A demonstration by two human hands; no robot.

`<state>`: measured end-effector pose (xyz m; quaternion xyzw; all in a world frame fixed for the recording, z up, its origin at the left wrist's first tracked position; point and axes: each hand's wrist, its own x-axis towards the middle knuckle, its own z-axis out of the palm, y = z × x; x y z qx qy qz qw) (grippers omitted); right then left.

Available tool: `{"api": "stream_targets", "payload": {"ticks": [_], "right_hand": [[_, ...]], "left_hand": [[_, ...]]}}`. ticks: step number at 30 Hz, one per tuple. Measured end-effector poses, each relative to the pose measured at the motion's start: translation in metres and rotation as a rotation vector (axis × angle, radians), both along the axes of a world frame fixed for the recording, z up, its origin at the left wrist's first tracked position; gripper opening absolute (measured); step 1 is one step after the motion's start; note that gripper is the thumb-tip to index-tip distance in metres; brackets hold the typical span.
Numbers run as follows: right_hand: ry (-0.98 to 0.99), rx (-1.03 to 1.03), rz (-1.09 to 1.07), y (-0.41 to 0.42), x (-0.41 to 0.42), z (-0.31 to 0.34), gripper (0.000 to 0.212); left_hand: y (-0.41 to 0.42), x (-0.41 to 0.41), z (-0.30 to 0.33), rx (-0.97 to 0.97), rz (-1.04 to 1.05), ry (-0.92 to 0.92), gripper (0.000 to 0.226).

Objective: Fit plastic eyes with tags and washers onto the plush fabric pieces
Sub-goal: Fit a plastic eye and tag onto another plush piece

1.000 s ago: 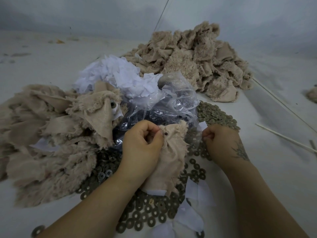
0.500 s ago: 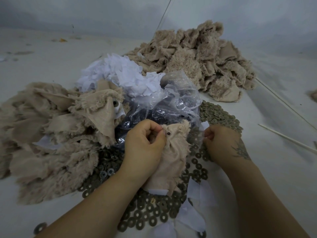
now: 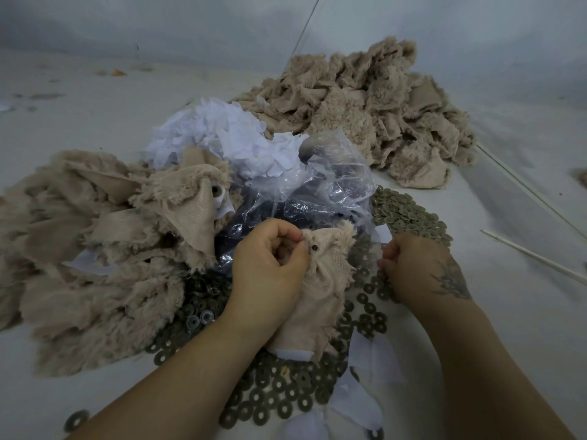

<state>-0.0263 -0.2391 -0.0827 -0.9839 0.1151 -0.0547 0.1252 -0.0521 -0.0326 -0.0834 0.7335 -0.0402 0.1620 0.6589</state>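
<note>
Little has changed over the last second: the left hand (image 3: 270, 265) keeps its pinch on the top edge of the plush piece (image 3: 320, 290), thumb and forefinger clamped on the cloth just beside the dark stem of the eye (image 3: 314, 248) that pokes through the backing, and the piece hangs in the same place over the washers (image 3: 279, 395). The right hand (image 3: 422, 268) has stayed down at the edge of the washer spread with its fingers curled together; whether they have closed on a washer or a tag I cannot tell, since the fingertips are turned away. My reading is that the eye is already through the fabric and the right hand is fetching the next part to go on the stem, so this piece is partly fitted, not finished. Counted: two hands, one plush piece in hand, one eye stem showing on it, one clear bag (image 3: 320, 192) of dark eyes behind it, one heap of white tags (image 3: 228, 134) with a few loose ones near the arms, two beige plush piles, one at the left (image 3: 95, 249) and one further back (image 3: 374, 112), and washers far too many to count on the pale surface (image 3: 63, 401).
</note>
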Motion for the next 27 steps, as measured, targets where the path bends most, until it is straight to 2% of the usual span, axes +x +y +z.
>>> {"api": "stream_targets", "payload": {"ticks": [9, 17, 27], "right_hand": [[0.064, -0.097, 0.021, 0.001, 0.001, 0.000, 0.024], [0.008, 0.112, 0.054, -0.003, -0.013, 0.010, 0.015], [0.107, 0.089, 0.047, 0.002, -0.016, 0.021, 0.009]], "left_hand": [[-0.001, 0.000, 0.001, -0.039, -0.014, 0.031, 0.018], [0.000, 0.000, 0.000, -0.018, -0.014, 0.021, 0.020], [0.000, -0.001, 0.001, 0.013, -0.018, 0.005, 0.020]]}}
